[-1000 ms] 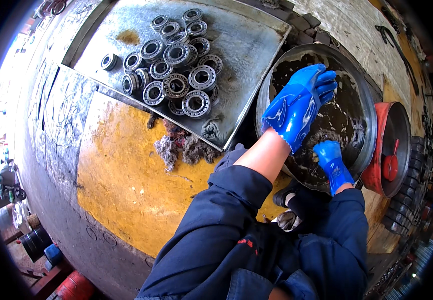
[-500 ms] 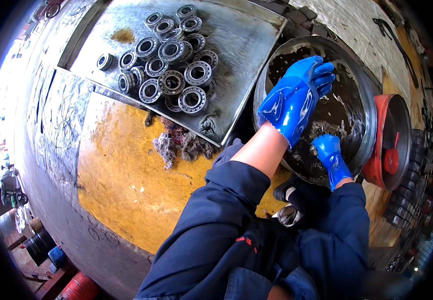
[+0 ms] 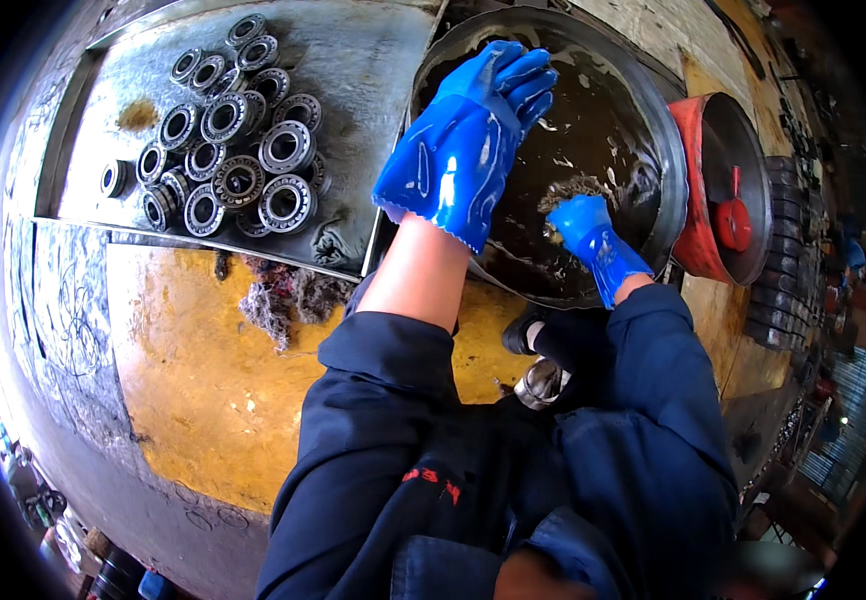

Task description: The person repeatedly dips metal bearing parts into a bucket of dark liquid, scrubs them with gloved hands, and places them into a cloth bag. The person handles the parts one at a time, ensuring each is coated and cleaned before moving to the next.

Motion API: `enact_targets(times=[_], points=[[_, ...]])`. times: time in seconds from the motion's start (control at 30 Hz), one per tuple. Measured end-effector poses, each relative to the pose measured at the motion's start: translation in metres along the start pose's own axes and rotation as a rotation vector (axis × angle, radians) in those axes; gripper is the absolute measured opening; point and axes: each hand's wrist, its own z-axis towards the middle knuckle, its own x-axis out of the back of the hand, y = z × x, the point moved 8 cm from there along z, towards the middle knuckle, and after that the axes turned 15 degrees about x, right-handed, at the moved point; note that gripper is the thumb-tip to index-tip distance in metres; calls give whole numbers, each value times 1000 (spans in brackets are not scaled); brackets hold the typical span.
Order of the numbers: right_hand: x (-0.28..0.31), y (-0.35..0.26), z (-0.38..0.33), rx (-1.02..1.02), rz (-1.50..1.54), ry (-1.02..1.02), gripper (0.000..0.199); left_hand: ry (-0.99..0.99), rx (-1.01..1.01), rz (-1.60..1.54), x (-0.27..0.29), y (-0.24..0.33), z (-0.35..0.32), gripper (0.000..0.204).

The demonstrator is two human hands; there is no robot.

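R hand point(image 3: 589, 224) is closed round brush point(image 3: 578, 187) in tub point(image 3: 669, 180); L hand point(image 3: 488, 98) hangs over tub's L side, fingers together, hold unclear; brush prob. light, stiff-bristled, slick if wet, best gripped by its back.

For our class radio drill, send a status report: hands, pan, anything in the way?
Left hand over pan, grip unseen; right hand closed on brush-like thing. Dark liquid in pan. Left hand blocks part of view; red bowl alongside.
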Motion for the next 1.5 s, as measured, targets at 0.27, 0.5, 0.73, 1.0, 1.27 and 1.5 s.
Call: enact_targets(times=[0.27, 0.5, 0.73, 1.0, 1.27, 1.5], points=[[-29, 26, -39, -634, 883, 213, 40, 28, -41, 89, -5, 1, -5, 50], [6, 1, -4, -120, 279, -35, 21, -33, -80, 79, 4, 2, -6, 53], [-40, 28, -30, -513, 842, 226, 33, 59, -36, 104, -11, 3, -8, 55], [4, -7, 8, -59, 218, -3, 20, -45, -56, 27, 4, 2, -7, 53], [-19, 21, -20, -503, 685, 218, 30, -51, -59, 21, 0, 3, -10, 53], [-10, 12, -2, -25, 455, 199, 41, -93, -95, 73, -2, -5, -3, 58]])
